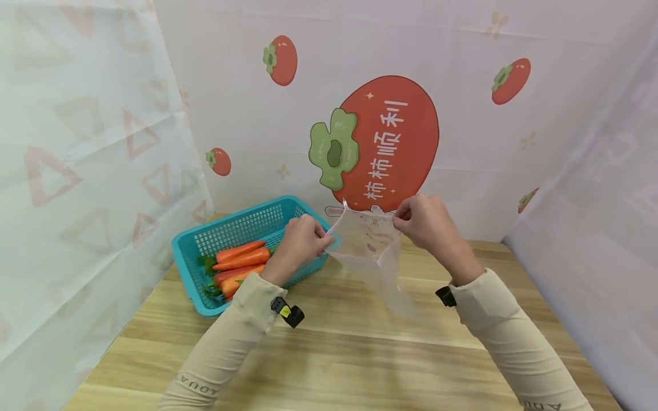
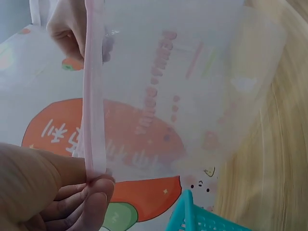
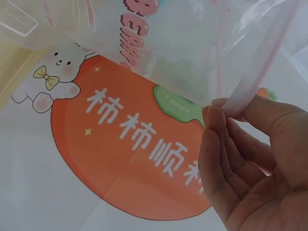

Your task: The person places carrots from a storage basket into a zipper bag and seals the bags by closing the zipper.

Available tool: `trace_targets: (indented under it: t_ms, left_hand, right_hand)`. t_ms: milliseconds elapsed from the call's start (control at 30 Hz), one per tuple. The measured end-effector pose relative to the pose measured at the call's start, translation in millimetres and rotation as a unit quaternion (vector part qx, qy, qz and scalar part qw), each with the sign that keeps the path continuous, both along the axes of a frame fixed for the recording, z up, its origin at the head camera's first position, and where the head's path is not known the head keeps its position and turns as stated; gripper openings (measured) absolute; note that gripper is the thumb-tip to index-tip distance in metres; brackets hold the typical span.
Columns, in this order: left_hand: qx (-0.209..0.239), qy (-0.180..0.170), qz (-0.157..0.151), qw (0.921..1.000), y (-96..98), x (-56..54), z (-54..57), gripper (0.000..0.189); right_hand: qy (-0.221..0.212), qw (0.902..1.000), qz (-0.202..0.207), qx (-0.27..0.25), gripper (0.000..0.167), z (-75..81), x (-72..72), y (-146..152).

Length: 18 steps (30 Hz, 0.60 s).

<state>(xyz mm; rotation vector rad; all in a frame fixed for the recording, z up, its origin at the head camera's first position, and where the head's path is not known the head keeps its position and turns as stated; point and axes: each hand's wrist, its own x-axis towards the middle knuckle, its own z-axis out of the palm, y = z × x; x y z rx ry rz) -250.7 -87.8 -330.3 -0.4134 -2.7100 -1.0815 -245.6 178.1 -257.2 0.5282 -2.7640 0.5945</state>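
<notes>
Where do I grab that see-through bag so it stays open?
I'd pinch the bag by its pink-edged rim, at two spots well apart, coming in from the left and the right, as the left hand and right hand do. It looks thin and floppy and hangs open at the top, so pulling the rim gently apart should keep it open.

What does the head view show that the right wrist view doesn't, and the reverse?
Only the head view: the teal basket, the carrots in it, and the left hand pinching the translucent bag.
Only the right wrist view: clear, blocky pink lettering on the bag.
Both: the right hand pinching the bag's edge, and the large red fruit print behind.
</notes>
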Motion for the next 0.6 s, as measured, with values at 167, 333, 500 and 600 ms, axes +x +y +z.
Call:
trace_targets:
  t_ms: [167,333,500,600]
  left_hand:
    - [0.019,-0.036,-0.005,0.9991,-9.4,-1.2,-0.3,0.023]
    - [0.047,-0.059,-0.036,0.9965,-18.7,-0.9,2.5,0.026]
    - [0.037,-0.062,-0.051,0.9961,-30.9,-2.4,9.8,0.026]
    - [0.010,-0.063,-0.048,0.9968,-39.6,-4.0,14.9,0.022]
  right_hand:
    - [-0.004,0.9999,-0.014,-0.002,0.014,1.7,0.0,0.5]
    - [-0.010,0.9996,-0.018,-0.019,0.016,-0.4,1.2,-5.5]
    - [-0.010,0.9995,-0.020,-0.020,0.017,-0.3,1.9,-11.7]
    - [-0.009,0.9996,-0.021,-0.014,0.017,-0.4,0.9,-13.2]
